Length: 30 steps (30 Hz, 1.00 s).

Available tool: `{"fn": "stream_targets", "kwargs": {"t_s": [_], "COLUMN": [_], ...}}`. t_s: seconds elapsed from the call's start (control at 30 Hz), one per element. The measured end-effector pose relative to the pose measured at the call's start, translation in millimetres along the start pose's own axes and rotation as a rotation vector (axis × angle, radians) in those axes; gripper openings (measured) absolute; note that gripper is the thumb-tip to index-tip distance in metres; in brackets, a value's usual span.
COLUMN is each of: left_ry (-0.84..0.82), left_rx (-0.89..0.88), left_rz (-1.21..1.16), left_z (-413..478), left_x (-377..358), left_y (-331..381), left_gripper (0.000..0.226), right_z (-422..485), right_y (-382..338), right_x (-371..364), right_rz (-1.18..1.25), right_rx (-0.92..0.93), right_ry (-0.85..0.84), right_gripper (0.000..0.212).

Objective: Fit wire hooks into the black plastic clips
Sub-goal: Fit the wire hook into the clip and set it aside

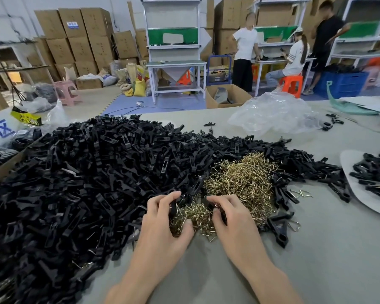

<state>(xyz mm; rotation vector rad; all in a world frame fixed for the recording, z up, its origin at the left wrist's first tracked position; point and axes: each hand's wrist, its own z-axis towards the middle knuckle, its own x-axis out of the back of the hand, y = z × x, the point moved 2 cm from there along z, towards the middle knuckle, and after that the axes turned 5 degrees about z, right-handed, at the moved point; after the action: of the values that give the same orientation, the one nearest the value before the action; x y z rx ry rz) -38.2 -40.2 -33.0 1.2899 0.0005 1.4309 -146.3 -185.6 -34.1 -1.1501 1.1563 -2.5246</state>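
A huge heap of black plastic clips covers the left and middle of the grey table. A tangle of brass-coloured wire hooks lies in front of it, right of centre. My left hand is at the near edge of the hooks, its fingers curled round a black clip. Beside it, my right hand has its fingers curled round another black piece, with hooks under both hands. What each palm covers is hidden.
A white tray with finished clips sits at the right edge. Crumpled clear plastic lies at the far side. A cardboard box edge is at the left. Loose clips lie right of my hands. People work at benches behind.
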Motion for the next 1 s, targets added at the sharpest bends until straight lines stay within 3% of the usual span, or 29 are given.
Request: {"fn": "stream_targets", "kwargs": {"t_s": [0.2, 0.3, 0.5, 0.67, 0.87, 1.0], "left_ry": [-0.029, -0.065, 0.085, 0.086, -0.030, -0.077], "left_rx": [-0.049, -0.075, 0.035, 0.152, 0.164, 0.203], "left_rz": [0.067, 0.129, 0.125, 0.351, 0.584, 0.676], "left_z": [0, 0, 6, 20, 58, 81], "left_x": [-1, -2, 6, 13, 5, -3], "left_y": [0, 2, -7, -19, -11, -9], "left_gripper": [0.042, 0.048, 0.045, 0.036, 0.049, 0.059], "right_z": [0, 0, 0, -1, 2, 5], "right_y": [-1, 0, 4, 2, -1, 1], "right_x": [0, -1, -3, 0, 10, 14], "right_rz": [-0.033, -0.096, -0.134, -0.022, 0.374, 0.829], "right_rx": [0.014, 0.006, 0.025, 0.001, -0.074, -0.357], "right_ry": [-0.006, -0.009, -0.046, -0.021, 0.142, 0.138], "right_gripper": [0.035, 0.037, 0.039, 0.041, 0.029, 0.030]}}
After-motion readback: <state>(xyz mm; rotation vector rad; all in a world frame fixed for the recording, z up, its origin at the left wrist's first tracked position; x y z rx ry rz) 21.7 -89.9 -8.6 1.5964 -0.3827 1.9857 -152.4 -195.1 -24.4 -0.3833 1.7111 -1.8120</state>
